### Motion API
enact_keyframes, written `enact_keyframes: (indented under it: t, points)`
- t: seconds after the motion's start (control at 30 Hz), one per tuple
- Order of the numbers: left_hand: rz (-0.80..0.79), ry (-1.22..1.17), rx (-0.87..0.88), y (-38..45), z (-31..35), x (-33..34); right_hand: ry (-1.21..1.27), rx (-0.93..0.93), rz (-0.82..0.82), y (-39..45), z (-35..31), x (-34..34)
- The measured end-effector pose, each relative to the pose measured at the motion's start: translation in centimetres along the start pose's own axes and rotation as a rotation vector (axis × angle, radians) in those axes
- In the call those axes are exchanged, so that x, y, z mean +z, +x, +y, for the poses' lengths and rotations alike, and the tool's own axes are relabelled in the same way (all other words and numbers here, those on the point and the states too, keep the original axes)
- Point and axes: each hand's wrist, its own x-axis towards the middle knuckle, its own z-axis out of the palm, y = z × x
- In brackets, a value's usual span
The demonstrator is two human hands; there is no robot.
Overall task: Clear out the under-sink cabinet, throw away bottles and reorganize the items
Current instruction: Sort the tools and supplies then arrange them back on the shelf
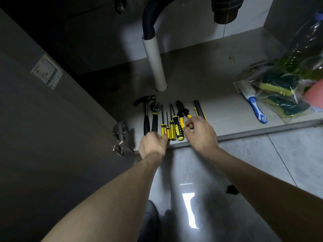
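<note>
Reorganizing looks well under way, judged by how things lie: on the cabinet floor (218, 109) a neat row of tools runs side by side at the front edge, a hammer (146, 112) farthest toward nine o'clock, then a wrench (154, 116), several yellow-and-black screwdrivers (172, 127), pliers (180, 112) and a utility knife (199, 109) toward three o'clock. The left hand (153, 144) is curled over the near ends of the hammer, wrench and first screwdriver handles; whether it grasps one or only nudges them I cannot tell. The right hand (201, 133) has its fingers bent, thumb and forefinger pinching a yellow handle of the pliers, seemingly squaring it into line. At two to three o'clock a clear plastic bag (279, 95) of sponges lies beside a blue-and-white brush (257, 109), with a clear bottle (307, 41) standing behind them, so bottle disposal appears unfinished. At twelve o'clock a white drainpipe (155, 63) stands on the floor just behind the tools and limits room there; the open door (52, 110) at nine o'clock crowds that side.
</note>
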Motion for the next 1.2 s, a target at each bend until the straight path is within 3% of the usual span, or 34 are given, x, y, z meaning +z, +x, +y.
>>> enact_keyframes:
  t: [0.27, 0.47, 0.63, 0.77, 0.97, 1.2]
  points:
    - [0.029, -0.011, -0.022, 0.3, -0.1, -0.2, 0.032, -0.013, 0.102, 0.5, 0.4, -0.9]
    - [0.147, -0.053, 0.114, 0.2, 0.1, 0.0, -0.015, 0.041, 0.211, 0.7, 2.1, -1.3]
    - [0.171, -0.071, 0.245, 0.3, 1.1, 0.7, 0.025, 0.148, 0.118, 0.7, 3.4, -1.4]
    - [0.122, -0.062, 0.184, 0.4, 0.5, 0.8, 0.007, 0.108, 0.158, 0.4, 3.5, -1.8]
    - [0.048, -0.03, 0.087, 0.6, -1.1, 0.7, -0.012, -0.144, 0.155, 0.4, 1.0, -1.1]
    - [0.062, -0.214, -0.12, 0.0, -0.5, 0.9, 0.028, -0.126, 0.108, 0.5, -1.1, 0.4]
